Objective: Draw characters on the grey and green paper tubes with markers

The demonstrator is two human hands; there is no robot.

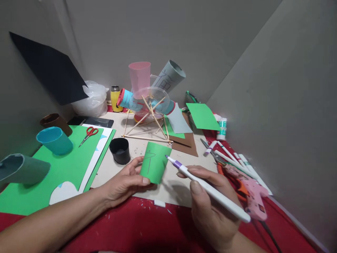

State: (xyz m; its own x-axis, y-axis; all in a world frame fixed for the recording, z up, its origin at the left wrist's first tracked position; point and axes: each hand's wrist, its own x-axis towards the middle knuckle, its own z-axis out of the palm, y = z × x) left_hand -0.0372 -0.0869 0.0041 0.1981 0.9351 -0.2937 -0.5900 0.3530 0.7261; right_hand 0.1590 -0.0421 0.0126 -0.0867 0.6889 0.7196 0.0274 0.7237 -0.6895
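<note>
My left hand [126,181] is closed around a green paper cup [154,162], holding it tilted above the beige board [137,146]. The cup has thin pen lines drawn on its side. My right hand [210,203] grips a white marker [207,188] with a purple band. The marker's tip points at the cup's upper right edge, almost touching it. A black cup [120,150] stands just left of the green one.
A stick frame with coloured cups [150,105] stands behind. Green paper sheets [60,165], red scissors [89,134], a blue cup [54,140] and a dark green cup [22,168] lie left. A pink glue gun [250,195], orange scissors [235,182] and several markers [231,156] lie right.
</note>
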